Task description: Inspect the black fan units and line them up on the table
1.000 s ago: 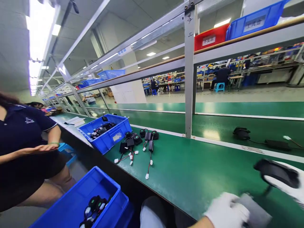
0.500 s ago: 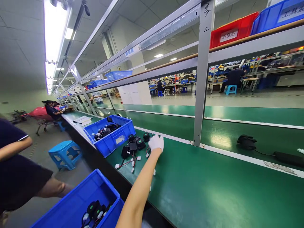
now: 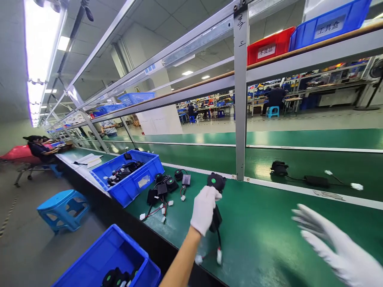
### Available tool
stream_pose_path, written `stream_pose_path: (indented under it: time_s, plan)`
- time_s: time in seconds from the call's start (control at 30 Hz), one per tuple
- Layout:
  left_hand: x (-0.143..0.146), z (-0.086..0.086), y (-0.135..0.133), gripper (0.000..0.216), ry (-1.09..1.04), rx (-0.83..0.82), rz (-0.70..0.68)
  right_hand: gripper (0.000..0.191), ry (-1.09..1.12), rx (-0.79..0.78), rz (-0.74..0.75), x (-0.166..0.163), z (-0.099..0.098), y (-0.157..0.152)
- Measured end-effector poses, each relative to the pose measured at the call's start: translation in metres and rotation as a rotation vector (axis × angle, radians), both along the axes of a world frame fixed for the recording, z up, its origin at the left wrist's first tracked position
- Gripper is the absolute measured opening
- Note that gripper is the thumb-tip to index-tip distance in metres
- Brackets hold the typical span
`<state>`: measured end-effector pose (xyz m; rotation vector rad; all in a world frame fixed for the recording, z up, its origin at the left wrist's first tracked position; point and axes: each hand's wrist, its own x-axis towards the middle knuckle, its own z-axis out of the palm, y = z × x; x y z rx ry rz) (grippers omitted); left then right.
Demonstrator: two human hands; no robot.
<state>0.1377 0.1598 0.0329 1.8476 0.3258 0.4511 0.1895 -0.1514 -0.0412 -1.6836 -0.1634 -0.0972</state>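
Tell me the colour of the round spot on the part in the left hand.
Green spot, clearest in the head view.

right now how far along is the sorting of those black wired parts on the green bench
Done: one black wired unit lies on the far belt. In hand: the gloved left hand holds a black fan-like part with dangling white connectors; the right hand is open. Left: several loose black parts beside the blue plastic bin.

left hand gripping wired black part, green bench

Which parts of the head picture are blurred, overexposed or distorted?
Head view: the right hand is smeared by motion blur; the ceiling light strip is blown out white; wide-angle distortion slants the frame post; the left hand looks fairly sharp.
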Motion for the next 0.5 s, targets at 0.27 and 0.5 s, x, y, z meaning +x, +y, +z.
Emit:
stream_pose_path:
  time_s: [0.27,0.5]
  plan:
    - [-0.112,-0.063,-0.11,0.049,-0.04,0.155,-0.075,0.088,0.116,-0.081,0.365,-0.084,0.081,0.091]
    - [-0.145,-0.054,-0.121,0.054,0.065,0.155,-0.246,0.066,-0.025,-0.098,0.302,-0.105,0.076,0.072]
